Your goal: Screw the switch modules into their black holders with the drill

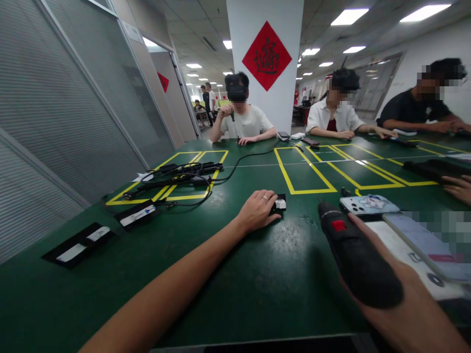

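My right hand (395,304) is wrapped around a black cordless screwdriver (358,260) with a red switch on top. Its tip points forward and to the left, above the table. Farther out, my left hand (257,211) rests on the green table (235,274), fingers curled over a small black piece with a white label (280,203). Most of that piece is hidden under the fingers. Right of the screwdriver lies a phone in a pale, patterned case (370,204).
Black bars and cables (176,176) lie at the left on yellow tape outlines. Nearer are two black cards with white strips (79,245). A large phone (427,240) lies at the right. Several people sit around the table; one person's hand (458,187) shows at the right edge.
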The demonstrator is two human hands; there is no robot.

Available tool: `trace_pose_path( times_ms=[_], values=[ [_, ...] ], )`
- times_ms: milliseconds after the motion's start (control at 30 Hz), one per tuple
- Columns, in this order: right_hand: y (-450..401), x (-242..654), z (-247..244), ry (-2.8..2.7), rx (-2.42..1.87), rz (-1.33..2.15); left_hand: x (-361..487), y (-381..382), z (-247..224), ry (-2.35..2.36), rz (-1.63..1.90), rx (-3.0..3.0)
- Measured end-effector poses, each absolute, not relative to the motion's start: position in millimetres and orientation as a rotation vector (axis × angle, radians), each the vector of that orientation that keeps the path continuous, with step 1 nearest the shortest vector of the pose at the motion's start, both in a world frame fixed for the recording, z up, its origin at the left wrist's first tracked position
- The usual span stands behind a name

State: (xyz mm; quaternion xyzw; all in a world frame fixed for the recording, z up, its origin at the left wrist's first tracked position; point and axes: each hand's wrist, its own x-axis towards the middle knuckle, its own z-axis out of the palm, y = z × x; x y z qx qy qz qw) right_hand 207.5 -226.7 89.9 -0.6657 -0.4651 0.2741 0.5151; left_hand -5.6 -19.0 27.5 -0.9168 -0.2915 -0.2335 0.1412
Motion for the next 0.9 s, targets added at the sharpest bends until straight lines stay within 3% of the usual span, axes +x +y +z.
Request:
trace_pose_path(
  times_ms=[133, 367, 600, 800, 900],
  values=[
    [-201.7, 186.7, 80.2, -1.798, -1.866, 0.435, -5.1, -20.4, 26.8, -0.874, -0.605, -2.601],
    [-176.3, 159.0, 58.2, -2.317, -2.019, 0.129, -10.7, -21.1, 26.8, -0.892, -0.534, -2.578],
    [-153.1, 170.3, 64.8, -2.389, -1.994, 0.116, -13.2, -20.4, 26.0, -0.896, -0.555, -2.601],
    [-104.8, 178.4, 106.1, -2.428, -1.696, 0.122, -11.9, -17.1, 23.3, -0.894, -0.579, -2.615],
    [-67.5, 172.6, 104.4, -2.272, -1.633, 0.062, -10.3, -15.6, 21.1, -0.888, -0.609, -2.615]
  ],
)
